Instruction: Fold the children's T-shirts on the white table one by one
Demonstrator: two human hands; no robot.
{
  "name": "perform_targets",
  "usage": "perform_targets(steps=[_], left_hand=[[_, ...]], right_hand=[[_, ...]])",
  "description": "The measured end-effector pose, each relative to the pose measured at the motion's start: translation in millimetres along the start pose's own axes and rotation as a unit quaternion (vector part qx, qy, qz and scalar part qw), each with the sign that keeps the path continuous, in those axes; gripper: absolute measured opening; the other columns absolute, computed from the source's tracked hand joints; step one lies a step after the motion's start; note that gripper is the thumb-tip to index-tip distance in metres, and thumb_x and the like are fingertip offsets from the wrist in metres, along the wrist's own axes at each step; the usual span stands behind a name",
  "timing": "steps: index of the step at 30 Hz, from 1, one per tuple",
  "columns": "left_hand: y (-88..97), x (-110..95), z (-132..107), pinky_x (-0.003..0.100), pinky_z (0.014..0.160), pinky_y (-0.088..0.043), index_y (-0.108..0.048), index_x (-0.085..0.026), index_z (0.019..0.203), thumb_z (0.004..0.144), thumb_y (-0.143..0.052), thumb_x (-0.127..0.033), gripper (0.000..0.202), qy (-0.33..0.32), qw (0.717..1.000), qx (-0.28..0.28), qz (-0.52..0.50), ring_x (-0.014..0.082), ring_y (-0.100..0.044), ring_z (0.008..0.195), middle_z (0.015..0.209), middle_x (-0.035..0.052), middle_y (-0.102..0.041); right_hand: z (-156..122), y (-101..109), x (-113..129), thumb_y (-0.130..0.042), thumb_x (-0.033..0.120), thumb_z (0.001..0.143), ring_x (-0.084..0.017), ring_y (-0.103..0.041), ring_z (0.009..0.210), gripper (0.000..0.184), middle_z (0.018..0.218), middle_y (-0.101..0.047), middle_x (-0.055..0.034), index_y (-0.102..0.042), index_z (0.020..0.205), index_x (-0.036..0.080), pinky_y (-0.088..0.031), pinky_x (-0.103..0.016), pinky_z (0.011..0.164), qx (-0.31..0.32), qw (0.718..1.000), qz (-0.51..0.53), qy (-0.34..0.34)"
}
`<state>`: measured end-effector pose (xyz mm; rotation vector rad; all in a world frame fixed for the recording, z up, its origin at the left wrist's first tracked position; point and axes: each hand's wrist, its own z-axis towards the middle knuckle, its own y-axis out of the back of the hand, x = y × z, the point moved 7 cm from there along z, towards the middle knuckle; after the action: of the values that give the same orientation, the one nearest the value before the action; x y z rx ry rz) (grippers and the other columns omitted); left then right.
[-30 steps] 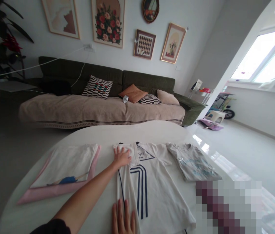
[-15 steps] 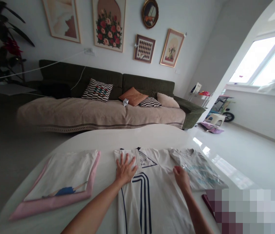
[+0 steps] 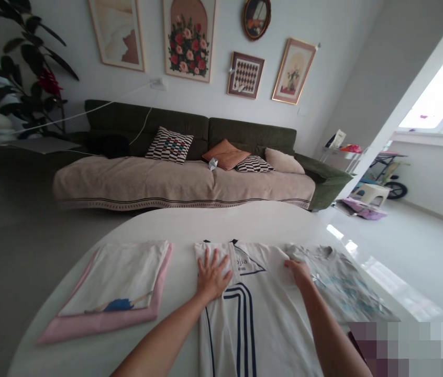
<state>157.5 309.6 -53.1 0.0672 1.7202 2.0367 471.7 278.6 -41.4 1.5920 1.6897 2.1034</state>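
A white T-shirt with dark blue stripes [image 3: 253, 309] lies spread on the white round table [image 3: 206, 222], its left side folded in. My left hand [image 3: 212, 275] rests flat with fingers spread on the shirt's folded upper left part. My right hand [image 3: 299, 273] is at the shirt's right shoulder, fingers curled over the fabric edge where it meets a grey T-shirt [image 3: 343, 288].
A folded stack of white and pink garments [image 3: 115, 288] lies on the table's left. The grey T-shirt lies folded at the right. Beyond the table stands a long sofa [image 3: 182, 178] with several cushions. A blurred patch covers the lower right corner.
My right hand came up from the near edge to the shirt's right shoulder. My left hand flattened on the folded left part. The view shifted slightly right.
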Motion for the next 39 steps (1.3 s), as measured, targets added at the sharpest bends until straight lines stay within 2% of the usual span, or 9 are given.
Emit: perform_targets(steps=[7,10,13,18,22,27,30,35,39], left_hand=[[3.1,-0.7,-1.5,0.058,0.102,-0.007,-0.029,-0.037,0.134,0.082,-0.028,-0.059,0.056,0.005,1.000,0.001,-0.009,0.0340,-0.005,0.133,0.145,0.0019,-0.022],[6.4,-2.2,-3.3,0.058,0.101,-0.007,-0.029,-0.038,0.133,0.083,-0.029,-0.058,0.055,0.004,1.000,-0.003,-0.006,0.0339,-0.005,0.133,0.145,0.0023,-0.023],[10.6,-3.9,-5.0,0.059,0.101,-0.008,-0.033,-0.036,0.132,0.083,-0.031,-0.056,0.053,-0.005,1.000,-0.007,0.000,0.0350,-0.005,0.132,0.144,0.0038,-0.025],[11.1,-5.9,-5.8,0.059,0.100,-0.011,-0.035,-0.029,0.133,0.084,-0.037,-0.039,0.050,-0.029,0.999,0.008,0.019,0.0358,-0.006,0.132,0.142,0.0063,-0.029],[13.0,-6.4,-6.3,0.059,0.100,-0.012,-0.033,-0.026,0.134,0.084,-0.035,-0.036,0.050,-0.029,0.999,0.000,0.022,0.0364,-0.005,0.132,0.142,0.0068,-0.029],[12.9,-6.6,-7.6,0.057,0.101,-0.011,-0.041,-0.021,0.130,0.082,-0.037,-0.036,0.051,-0.036,0.999,0.017,0.021,0.0370,0.002,0.132,0.141,0.0096,-0.032],[9.8,-5.3,-6.2,0.058,0.102,-0.009,-0.042,-0.021,0.130,0.079,-0.039,-0.042,0.055,-0.030,0.999,0.035,0.010,0.0367,0.004,0.132,0.142,0.0080,-0.029],[7.5,-3.3,-2.9,0.056,0.103,-0.006,-0.039,-0.027,0.131,0.077,-0.039,-0.044,0.056,0.002,0.999,0.039,-0.002,0.0322,0.004,0.133,0.143,0.0026,-0.028],[6.9,-4.1,-3.9,0.056,0.104,-0.003,-0.040,-0.025,0.131,0.078,-0.039,-0.043,0.056,0.008,0.999,0.042,-0.016,0.0313,0.004,0.134,0.143,0.0033,-0.027]], right_hand=[[-37.8,24.3,68.5,-0.044,0.022,0.077,-0.014,-0.055,0.069,0.037,0.078,-0.060,-0.0054,-0.056,0.110,0.011,-0.043,-0.028,0.068,-0.043,0.990,-0.029,0.133],[-79.9,2.5,113.5,-0.038,0.018,0.077,-0.013,-0.055,0.076,0.042,0.089,-0.058,-0.0064,-0.053,0.116,0.017,-0.040,-0.025,0.075,-0.040,0.974,-0.044,0.217],[-126.9,-44.3,142.6,-0.036,0.012,0.076,-0.012,-0.056,0.076,0.043,0.094,-0.058,-0.0067,-0.054,0.114,0.019,-0.039,-0.022,0.072,0.009,0.960,-0.064,0.273],[-166.7,-100.5,141.3,-0.036,0.008,0.075,-0.015,-0.059,0.071,0.033,0.089,-0.059,-0.0103,-0.064,0.092,0.013,-0.040,-0.024,0.064,0.069,0.954,-0.097,0.274],[-168.1,-103.4,135.5,-0.031,0.010,0.080,-0.015,-0.059,0.078,0.036,0.095,-0.058,-0.0124,-0.060,0.100,0.012,-0.040,-0.024,0.068,0.070,0.956,-0.089,0.270],[-189.1,-92.6,143.3,-0.036,0.014,0.081,-0.012,-0.058,0.084,0.032,0.093,-0.061,-0.0061,-0.060,0.102,0.018,-0.041,-0.021,0.076,0.112,0.935,-0.048,0.334],[-208.9,-63.2,118.8,-0.037,0.021,0.083,-0.010,-0.058,0.078,0.029,0.096,-0.060,-0.0040,-0.056,0.105,0.019,-0.043,-0.020,0.072,0.124,0.926,-0.017,0.356],[-225.7,2.2,0.2,-0.045,0.040,0.078,-0.014,-0.056,0.062,0.018,0.073,-0.057,-0.0006,-0.048,0.074,0.022,-0.041,-0.024,0.056,0.050,0.961,-0.115,0.247],[-238.1,17.8,-65.5,-0.045,0.033,0.075,-0.015,-0.059,0.065,0.009,0.072,-0.058,0.0012,-0.045,0.074,0.024,-0.039,-0.024,0.055,0.053,0.958,-0.211,0.187]])
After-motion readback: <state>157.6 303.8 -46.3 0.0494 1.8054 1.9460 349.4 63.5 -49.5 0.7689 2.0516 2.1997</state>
